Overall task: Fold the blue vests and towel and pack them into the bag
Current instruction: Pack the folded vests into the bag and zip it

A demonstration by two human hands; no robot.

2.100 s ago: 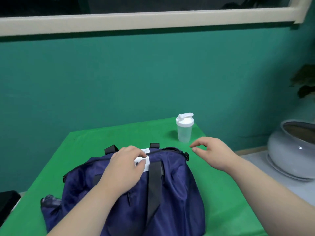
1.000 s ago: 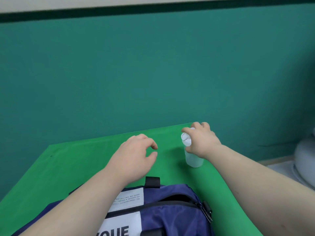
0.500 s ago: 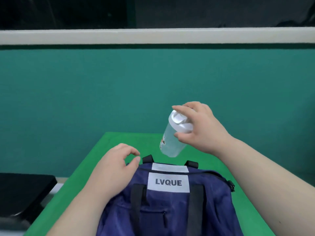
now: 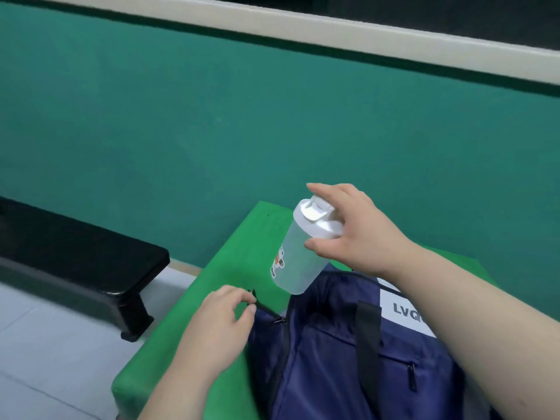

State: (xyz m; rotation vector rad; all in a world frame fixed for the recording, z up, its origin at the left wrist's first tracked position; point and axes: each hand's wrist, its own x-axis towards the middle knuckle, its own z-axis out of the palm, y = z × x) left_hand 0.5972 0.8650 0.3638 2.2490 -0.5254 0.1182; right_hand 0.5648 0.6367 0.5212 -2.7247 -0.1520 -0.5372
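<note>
A navy blue bag (image 4: 339,353) with black straps and a white label lies on the green table (image 4: 242,256). My right hand (image 4: 357,234) grips a translucent shaker bottle (image 4: 300,256) by its white lid and holds it tilted in the air above the bag's left end. My left hand (image 4: 218,325) rests at the bag's left end, its thumb and fingers pinched on the black zipper end there. No vests or towel are in view.
A black bench (image 4: 72,265) stands to the left of the table on a pale tiled floor. A teal wall with a cream ledge runs behind the table. The table's left edge lies just below my left forearm.
My right hand took the bottle off the table and carried it left, over the bag's end. My left hand moved from the bag's top to the zipper end. The view swung left.
</note>
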